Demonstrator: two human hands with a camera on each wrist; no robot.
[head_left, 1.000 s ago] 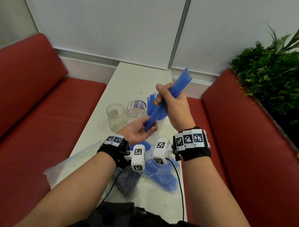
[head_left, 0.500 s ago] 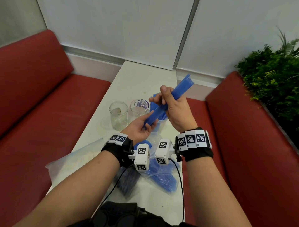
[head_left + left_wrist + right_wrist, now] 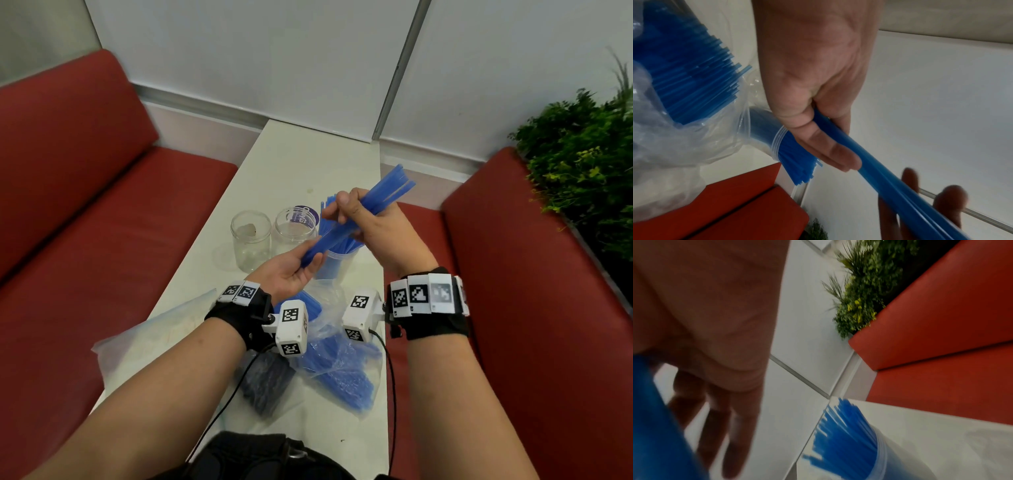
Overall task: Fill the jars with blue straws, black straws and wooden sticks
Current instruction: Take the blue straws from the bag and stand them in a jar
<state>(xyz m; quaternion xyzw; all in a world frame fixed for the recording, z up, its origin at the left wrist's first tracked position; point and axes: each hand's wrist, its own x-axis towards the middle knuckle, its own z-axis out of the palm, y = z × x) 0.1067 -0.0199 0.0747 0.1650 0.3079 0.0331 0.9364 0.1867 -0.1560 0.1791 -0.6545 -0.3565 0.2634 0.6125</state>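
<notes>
The left hand [image 3: 291, 272] is lying palm up, fingers loosely cupping the low end of a blue straw bundle [image 3: 346, 229]. Beyond it two empty jars [image 3: 251, 240] are standing, and a third jar [image 3: 337, 262] is already bristling with straws. The right hand [image 3: 373, 222] is gripping the bundle's middle. Straws look light, slick and crushable, so a firm mid-length grip seems best.

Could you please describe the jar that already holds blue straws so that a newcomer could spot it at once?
Start at the narrow white table between the red benches, where three clear jars stand in a row. The jar with blue straws is the rightmost, partly behind the hands. Its two neighbours hold no straws, while it bristles with upright blue straws.
</notes>
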